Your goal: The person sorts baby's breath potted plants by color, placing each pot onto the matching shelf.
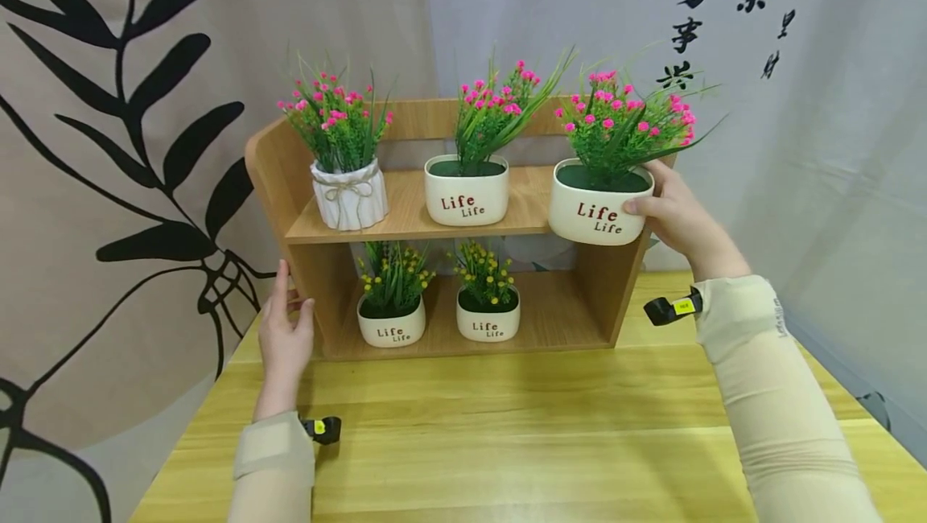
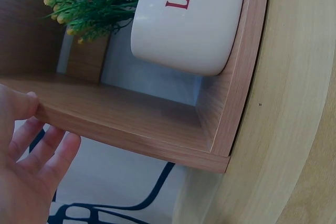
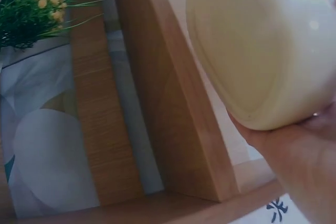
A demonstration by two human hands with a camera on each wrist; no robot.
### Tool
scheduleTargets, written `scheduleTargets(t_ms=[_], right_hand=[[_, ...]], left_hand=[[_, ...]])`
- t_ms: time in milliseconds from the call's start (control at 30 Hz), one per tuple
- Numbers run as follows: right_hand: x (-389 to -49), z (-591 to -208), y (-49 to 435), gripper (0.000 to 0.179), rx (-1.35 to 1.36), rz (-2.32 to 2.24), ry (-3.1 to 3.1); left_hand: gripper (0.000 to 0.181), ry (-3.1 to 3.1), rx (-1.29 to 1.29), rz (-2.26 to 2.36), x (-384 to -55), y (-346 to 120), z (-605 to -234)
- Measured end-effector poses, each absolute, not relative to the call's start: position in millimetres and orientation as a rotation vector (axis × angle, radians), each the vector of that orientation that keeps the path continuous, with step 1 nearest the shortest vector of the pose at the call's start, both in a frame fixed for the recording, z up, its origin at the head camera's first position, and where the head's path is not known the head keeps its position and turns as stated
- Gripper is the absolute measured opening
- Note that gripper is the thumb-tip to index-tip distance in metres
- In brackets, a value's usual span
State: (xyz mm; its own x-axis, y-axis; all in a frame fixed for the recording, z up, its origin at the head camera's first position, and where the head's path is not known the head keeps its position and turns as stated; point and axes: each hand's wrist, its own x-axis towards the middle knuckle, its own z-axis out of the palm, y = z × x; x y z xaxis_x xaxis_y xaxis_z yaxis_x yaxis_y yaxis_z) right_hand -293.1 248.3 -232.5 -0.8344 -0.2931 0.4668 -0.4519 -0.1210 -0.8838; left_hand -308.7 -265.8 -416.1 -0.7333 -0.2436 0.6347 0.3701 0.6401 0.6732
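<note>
My right hand (image 1: 677,213) grips a white oval flowerpot (image 1: 597,209) with pink artificial flowers by its right side, thumb on the front. The pot is in front of the right end of the upper shelf, and its bare underside shows in the right wrist view. On the left, my left hand (image 1: 286,338) holds the side panel of the wooden shelf (image 1: 416,217), thumb at the front edge and fingers outside, as the left wrist view (image 2: 39,150) shows. A matching pink-flowered pot (image 1: 467,193) stands mid-shelf, beside a white pot tied with twine (image 1: 351,197).
Two smaller white pots with yellow flowers, one at left (image 1: 392,326) and one near the middle (image 1: 488,318), stand on the lower shelf. The shelf rests on a yellowish wooden table (image 1: 507,442). Behind hangs a curtain (image 1: 521,16) with black leaves and writing.
</note>
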Motion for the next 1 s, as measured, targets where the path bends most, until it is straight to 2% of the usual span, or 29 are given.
scheduleTargets(t_ms=[633,1000], right_hand=[[-313.9,-230.9,236.8,0.079,0.577,1.901,-2.283],[-324.7,-237.4,231.8,0.061,0.522,1.886,-2.234]], left_hand=[[0.079,-2.124,-0.119,-1.064,-306.9,-266.1,-416.7],[0.079,-2.114,-0.120,-1.059,-307.7,-265.1,-416.1]])
